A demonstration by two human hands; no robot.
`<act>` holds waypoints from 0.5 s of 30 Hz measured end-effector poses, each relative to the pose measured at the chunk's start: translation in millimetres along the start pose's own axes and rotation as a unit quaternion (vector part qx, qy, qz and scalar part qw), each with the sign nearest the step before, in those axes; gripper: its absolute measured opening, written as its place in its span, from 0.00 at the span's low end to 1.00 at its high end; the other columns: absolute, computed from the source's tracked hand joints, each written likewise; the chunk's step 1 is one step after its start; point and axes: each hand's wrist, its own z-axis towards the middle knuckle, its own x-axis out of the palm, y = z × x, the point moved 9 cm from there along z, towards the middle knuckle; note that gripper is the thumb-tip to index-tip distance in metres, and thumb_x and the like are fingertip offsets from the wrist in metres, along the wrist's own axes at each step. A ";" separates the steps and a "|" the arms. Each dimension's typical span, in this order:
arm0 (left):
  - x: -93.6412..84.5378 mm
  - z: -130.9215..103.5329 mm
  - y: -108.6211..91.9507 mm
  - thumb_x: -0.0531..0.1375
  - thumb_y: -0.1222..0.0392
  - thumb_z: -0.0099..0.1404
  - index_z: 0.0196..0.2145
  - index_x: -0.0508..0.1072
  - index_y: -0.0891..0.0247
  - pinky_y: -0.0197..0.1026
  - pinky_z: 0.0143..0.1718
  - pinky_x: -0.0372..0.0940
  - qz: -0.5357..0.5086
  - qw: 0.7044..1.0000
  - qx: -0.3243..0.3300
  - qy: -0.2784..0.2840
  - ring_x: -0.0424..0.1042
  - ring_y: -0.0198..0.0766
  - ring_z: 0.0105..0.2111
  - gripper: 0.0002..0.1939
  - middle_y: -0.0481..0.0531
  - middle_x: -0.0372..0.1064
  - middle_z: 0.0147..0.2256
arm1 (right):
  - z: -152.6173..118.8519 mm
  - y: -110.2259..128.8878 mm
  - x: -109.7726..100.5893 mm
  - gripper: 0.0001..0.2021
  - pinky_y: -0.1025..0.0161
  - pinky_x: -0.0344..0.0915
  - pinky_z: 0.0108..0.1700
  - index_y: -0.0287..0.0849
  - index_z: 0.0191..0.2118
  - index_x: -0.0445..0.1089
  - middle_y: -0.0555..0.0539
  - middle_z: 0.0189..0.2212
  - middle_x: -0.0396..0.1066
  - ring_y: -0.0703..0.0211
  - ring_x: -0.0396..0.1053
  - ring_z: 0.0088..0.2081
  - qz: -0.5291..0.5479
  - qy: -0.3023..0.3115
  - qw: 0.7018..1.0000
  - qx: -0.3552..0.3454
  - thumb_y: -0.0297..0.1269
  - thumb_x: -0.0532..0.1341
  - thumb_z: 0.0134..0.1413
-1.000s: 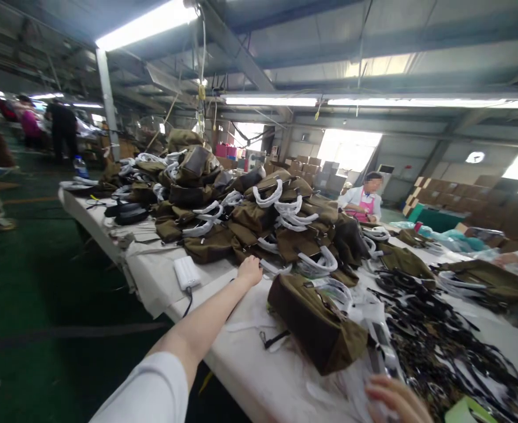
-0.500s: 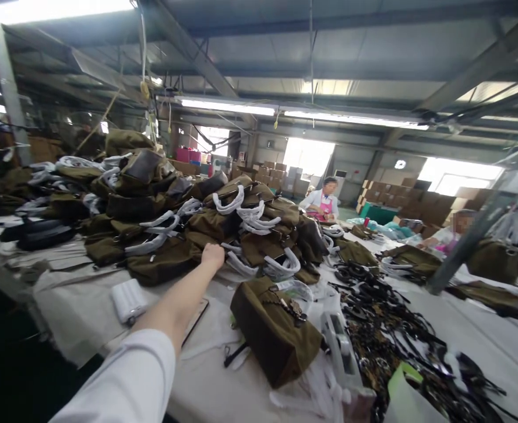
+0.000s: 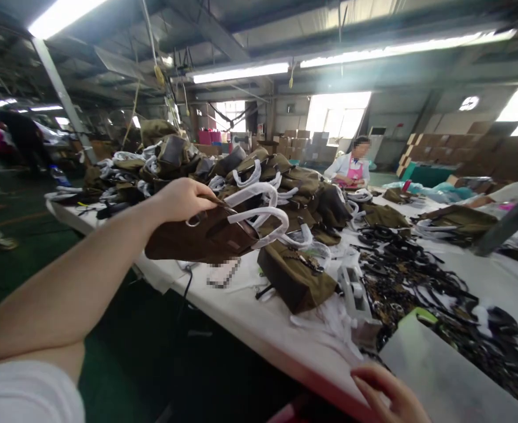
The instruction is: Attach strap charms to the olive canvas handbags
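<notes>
"In the head view, where's the bag [image 3: 192,241]?"

"Held up by the left hand [image 3: 183,197], over the near left part of the surface [image 3: 250,311]. Its wrapped handles [image 3: 280,226] point right, in front of the pile [image 3: 303,188]."

"How firm is the hold?"

"The left fingers look closed on the rim, pinching the cloth. The right hand [image 3: 393,393] has hold of nothing I can see; its fingers are loosely parted, just beside the pale container [image 3: 444,358]."

"Which step would you call this?"

"Handling one bag by itself, I'd say. It seems raised off the surface, though I can't make out all of its underside."

"What does the next move call for?"

"A steady pinch, in my judgement: soft cloth gripped at one spot could sag or swing. Care too around the second bag [image 3: 294,276] and what looks like a phone [image 3: 223,273] beside it."

"Any brands or writing?"

"None I can read. The phone is blurred, and the clock [image 3: 469,103] is too small to make out."
</notes>
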 end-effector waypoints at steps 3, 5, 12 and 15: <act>-6.1 -51.3 3.3 0.68 0.62 0.52 0.35 0.80 0.62 0.34 0.30 0.65 -0.131 0.986 -0.099 0.026 0.72 0.38 0.29 0.11 0.46 0.76 0.26 | 8.0 30.8 10.0 0.20 0.53 0.74 0.45 0.46 0.47 0.75 0.41 0.44 0.77 0.46 0.75 0.42 0.042 0.019 0.999 -0.011 0.51 0.63 0.53; 17.3 -85.2 6.7 0.67 0.60 0.51 0.35 0.79 0.62 0.35 0.28 0.66 -0.193 0.969 -0.140 0.065 0.73 0.37 0.27 0.11 0.47 0.77 0.28 | 8.0 58.1 16.1 0.31 0.52 0.71 0.51 0.45 0.60 0.64 0.38 0.53 0.72 0.45 0.72 0.49 0.104 0.026 0.993 -0.048 0.50 0.65 0.51; 199.3 -212.5 58.2 0.67 0.51 0.47 0.32 0.77 0.65 0.35 0.26 0.64 -0.307 0.866 -0.263 0.293 0.71 0.36 0.25 0.17 0.52 0.74 0.28 | -6.0 30.9 15.1 0.15 0.56 0.70 0.38 0.42 0.41 0.70 0.42 0.35 0.76 0.50 0.72 0.35 0.021 -0.003 0.999 0.041 0.48 0.61 0.56; 250.9 -238.4 67.7 0.62 0.55 0.51 0.31 0.77 0.65 0.35 0.28 0.63 -0.242 0.865 -0.190 0.396 0.70 0.37 0.27 0.12 0.50 0.73 0.28 | -13.7 -11.1 24.1 0.13 0.55 0.70 0.42 0.41 0.40 0.73 0.43 0.36 0.77 0.49 0.73 0.38 0.024 0.087 0.992 0.092 0.45 0.61 0.54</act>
